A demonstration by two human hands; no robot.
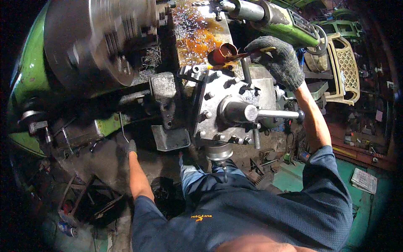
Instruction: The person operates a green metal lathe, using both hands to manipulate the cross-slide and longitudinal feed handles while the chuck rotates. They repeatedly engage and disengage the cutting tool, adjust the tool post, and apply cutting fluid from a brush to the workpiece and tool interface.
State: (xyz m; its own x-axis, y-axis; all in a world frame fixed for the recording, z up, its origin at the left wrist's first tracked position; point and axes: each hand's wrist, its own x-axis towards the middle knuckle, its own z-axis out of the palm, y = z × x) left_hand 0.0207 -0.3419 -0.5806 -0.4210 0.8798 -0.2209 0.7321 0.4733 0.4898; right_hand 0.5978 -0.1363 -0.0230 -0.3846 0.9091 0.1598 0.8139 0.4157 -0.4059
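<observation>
While the gloved right hand point(279, 61) is raised over the far side of a metal lathe, its fingers are curled around a slim brush-like tool point(242, 55), reddish-brown with yellow near the grip. The tool points left to a small red pot point(217, 57), which stands on the lathe bed point(191, 35) behind the tool post; whether its tip is inside the pot or just over it, I cannot tell. The left hand point(132, 147), small and low on the left, is closed about the lower end of a thin bent metal lever point(122, 124).

Between the person's body and the pot stands the bulky, bolt-studded tool post point(210, 107), its long handle point(277, 114) jutting right; the right arm passes around that side. Left of it, a large dark chuck point(69, 38) with blurred edges fills the upper corner. Orange-brown fluid and shiny metal chips cover the bed beside the pot. A green tailstock point(289, 28) with a handwheel point(326, 42) lies at upper right, near a beige plastic chair point(349, 80). Folded printed paper point(364, 180) rests on the green floor point(294, 176), and a blue can point(66, 229) lies at lower left.
</observation>
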